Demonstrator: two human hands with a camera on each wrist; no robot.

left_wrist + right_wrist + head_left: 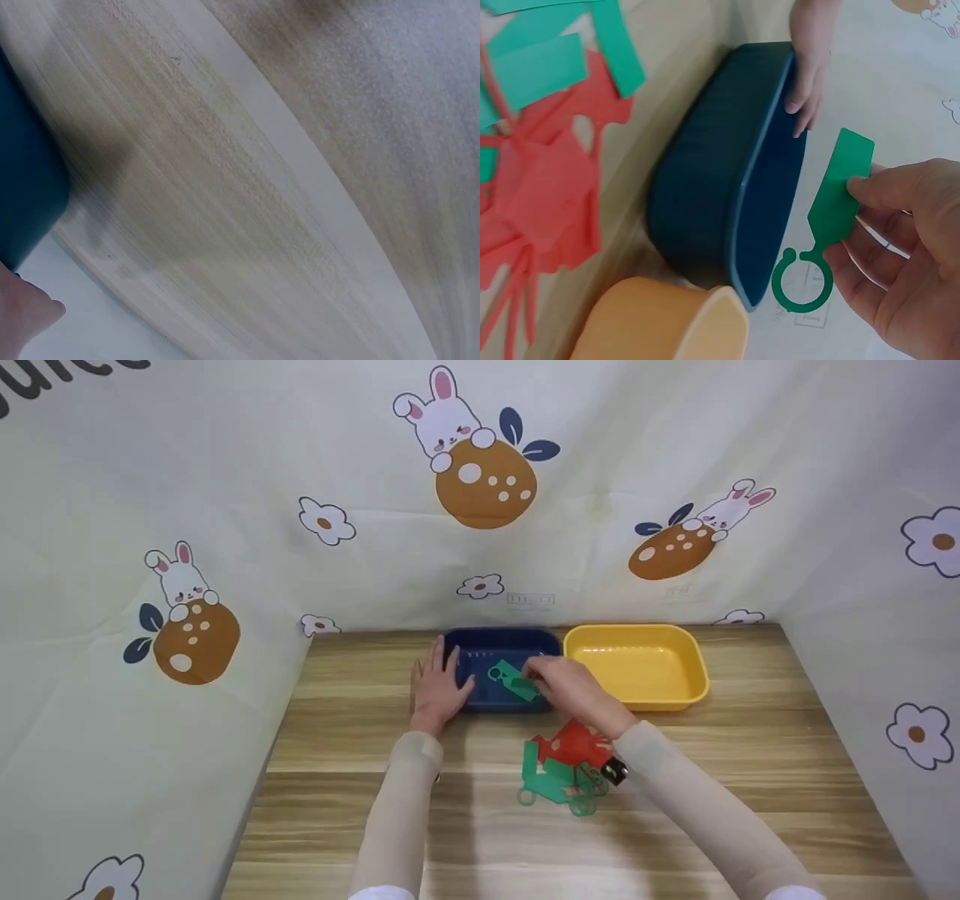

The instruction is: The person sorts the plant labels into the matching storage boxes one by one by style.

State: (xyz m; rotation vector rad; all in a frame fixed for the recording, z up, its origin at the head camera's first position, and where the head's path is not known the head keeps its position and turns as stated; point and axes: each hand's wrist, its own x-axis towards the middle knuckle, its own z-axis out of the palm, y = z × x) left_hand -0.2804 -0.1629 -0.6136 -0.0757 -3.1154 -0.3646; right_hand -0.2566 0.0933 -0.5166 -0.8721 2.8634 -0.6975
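Printed cloth (360,442) walls off the wood-grain table (337,795) on the far side and both flanks. Navy bin (510,708) and yellow bin (637,669) stand just beside each other at the back, long sides across you, probably placed so that both openings face you within easy reach.

Your left hand (439,686) is wide, fingers spread at the navy bin's left end, thumb reaching over its rim; it looks like a steadying touch.

Your right hand (566,682) pinches a green tag (844,184) by its flat body, over the navy bin's opening. The ring end hangs free, so the grip seems chosen to keep the fingers off the ring.

Long axis of the tag, head view: slanting, ring toward the far left, flat end toward you and the right. From the right wrist, ring low and flat end high, the body tilted.

Nearer you, red pieces (576,744) and green pieces (553,784) overlap in one heap, apart from both bins, pointing several ways with no shared axis
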